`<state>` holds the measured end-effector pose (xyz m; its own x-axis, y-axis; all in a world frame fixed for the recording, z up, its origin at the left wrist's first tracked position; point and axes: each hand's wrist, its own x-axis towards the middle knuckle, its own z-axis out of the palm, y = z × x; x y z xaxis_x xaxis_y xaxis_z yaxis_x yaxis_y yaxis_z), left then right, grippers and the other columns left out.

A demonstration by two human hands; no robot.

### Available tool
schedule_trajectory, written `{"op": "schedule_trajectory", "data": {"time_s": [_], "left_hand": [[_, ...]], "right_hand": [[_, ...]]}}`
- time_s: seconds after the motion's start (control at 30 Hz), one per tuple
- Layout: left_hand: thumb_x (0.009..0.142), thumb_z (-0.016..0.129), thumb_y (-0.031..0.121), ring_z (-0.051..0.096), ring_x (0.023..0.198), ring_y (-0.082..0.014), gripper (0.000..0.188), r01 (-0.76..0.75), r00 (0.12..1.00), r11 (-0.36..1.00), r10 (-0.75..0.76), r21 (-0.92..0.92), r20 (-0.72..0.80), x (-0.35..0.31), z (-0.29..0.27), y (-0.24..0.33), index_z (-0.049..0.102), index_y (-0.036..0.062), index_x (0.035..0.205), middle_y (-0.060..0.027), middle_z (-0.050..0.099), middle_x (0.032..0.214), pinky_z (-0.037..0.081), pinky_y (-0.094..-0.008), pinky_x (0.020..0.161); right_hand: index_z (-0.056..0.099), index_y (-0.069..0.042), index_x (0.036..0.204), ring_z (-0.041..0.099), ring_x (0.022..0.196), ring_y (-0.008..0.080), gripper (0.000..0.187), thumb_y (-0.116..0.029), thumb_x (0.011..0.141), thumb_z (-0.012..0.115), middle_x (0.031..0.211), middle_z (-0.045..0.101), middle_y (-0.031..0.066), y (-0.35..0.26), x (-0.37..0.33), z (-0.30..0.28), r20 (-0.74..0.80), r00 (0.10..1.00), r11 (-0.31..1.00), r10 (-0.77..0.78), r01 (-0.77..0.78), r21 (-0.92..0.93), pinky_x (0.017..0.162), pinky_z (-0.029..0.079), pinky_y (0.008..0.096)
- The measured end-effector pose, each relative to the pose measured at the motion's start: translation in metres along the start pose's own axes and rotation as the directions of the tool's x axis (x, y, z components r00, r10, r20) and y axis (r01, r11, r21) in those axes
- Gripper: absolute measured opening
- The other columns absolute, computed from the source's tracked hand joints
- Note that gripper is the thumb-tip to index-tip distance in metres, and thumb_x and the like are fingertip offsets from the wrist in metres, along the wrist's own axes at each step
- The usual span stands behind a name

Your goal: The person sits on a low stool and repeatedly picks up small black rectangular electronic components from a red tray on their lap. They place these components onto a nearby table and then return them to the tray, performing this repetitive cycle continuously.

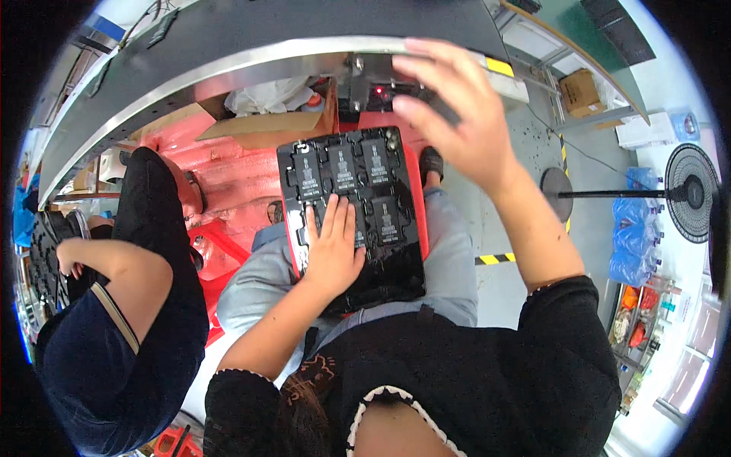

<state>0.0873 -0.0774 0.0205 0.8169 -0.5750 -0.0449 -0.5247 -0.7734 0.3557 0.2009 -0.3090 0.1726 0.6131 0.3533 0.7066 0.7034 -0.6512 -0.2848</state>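
Head view, from where I'm standing: person is sitting at the tabletop (266,29), legs apart, both forearms reaching forward from black sleeves. Black tray (396,274) is lying over the lap, with something red showing along both of its sides. At least four flat, dark rectangular parts (376,161) are sitting in the tray's recesses, mostly toward the far half.

Left hand (333,257): forearm is slanting up and to the right, palm facing down, hand lying over the left-middle of the tray. Fingers are stretching forward, nearly straight and a little apart, thumb pointing off to the right. Not visibly gripping anything; can't tell what is under the palm.

Right hand (478,126): raising well above the tray's far right side, forearm slanting up and to the left, wrist in line or nearly so. Fingers are spreading wide and pointing left, thumb below them, gap open and nothing showing in it. Hand is overlapping the tabletop's metal edge and a dark device (365,80) with a lit red spot; contact with either, can't tell.

Around: open cardboard box (266,126) is standing beyond the tray, below the tabletop. Co-worker's hand (70,255) is working at far left. Black fan (693,190) is standing at far right.
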Motion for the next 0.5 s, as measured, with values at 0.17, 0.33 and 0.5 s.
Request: {"op": "schedule_trajectory", "data": {"time_s": [0.17, 0.33, 0.5], "left_hand": [[0.078, 0.068, 0.023, 0.012, 0.145, -0.0425, 0.077, 0.052, 0.997, 0.996, -0.048, -0.068, 0.063, -0.004, -0.010, 0.007, 0.034, -0.0042, 0.142, -0.0292, 0.014, 0.154, 0.011, -0.0611, 0.113], [0.081, 0.068, 0.007, 0.037, 0.135, -0.0410, 0.056, -0.241, 0.964, 0.890, 0.174, -0.388, -0.202, 0.024, -0.108, -0.015, 0.048, 0.0008, 0.133, -0.0228, 0.038, 0.144, 0.030, -0.0518, 0.110], [0.084, 0.064, 0.003, 0.057, 0.114, -0.0293, 0.036, -0.297, 0.657, 0.946, 0.304, 0.134, -0.690, 0.117, -0.237, -0.084, 0.063, 0.0054, 0.119, -0.0130, 0.063, 0.120, 0.041, -0.0382, 0.099]], "right_hand": [[0.047, -0.002, 0.135, 0.034, 0.135, 0.0394, 0.062, -0.021, 0.080, 0.070, 0.144, 0.034, 0.0262, 0.064, 0.104, 0.022, 0.086, 0.995, 0.996, 0.054, -0.047, -0.074, 0.114, 0.028, 0.0423], [0.034, 0.006, 0.143, 0.030, 0.140, 0.0378, 0.088, -0.038, 0.076, 0.072, 0.149, 0.029, 0.0313, 0.154, 0.185, 0.089, 0.372, 0.875, 0.948, 0.310, -0.255, -0.192, 0.116, 0.024, 0.0385], [0.044, 0.010, 0.133, 0.060, 0.111, 0.0383, 0.090, -0.040, 0.067, 0.080, 0.124, 0.058, 0.0281, 0.168, 0.218, 0.063, 0.730, 0.460, 0.845, 0.505, -0.434, -0.311, 0.095, 0.047, 0.0405]]}}
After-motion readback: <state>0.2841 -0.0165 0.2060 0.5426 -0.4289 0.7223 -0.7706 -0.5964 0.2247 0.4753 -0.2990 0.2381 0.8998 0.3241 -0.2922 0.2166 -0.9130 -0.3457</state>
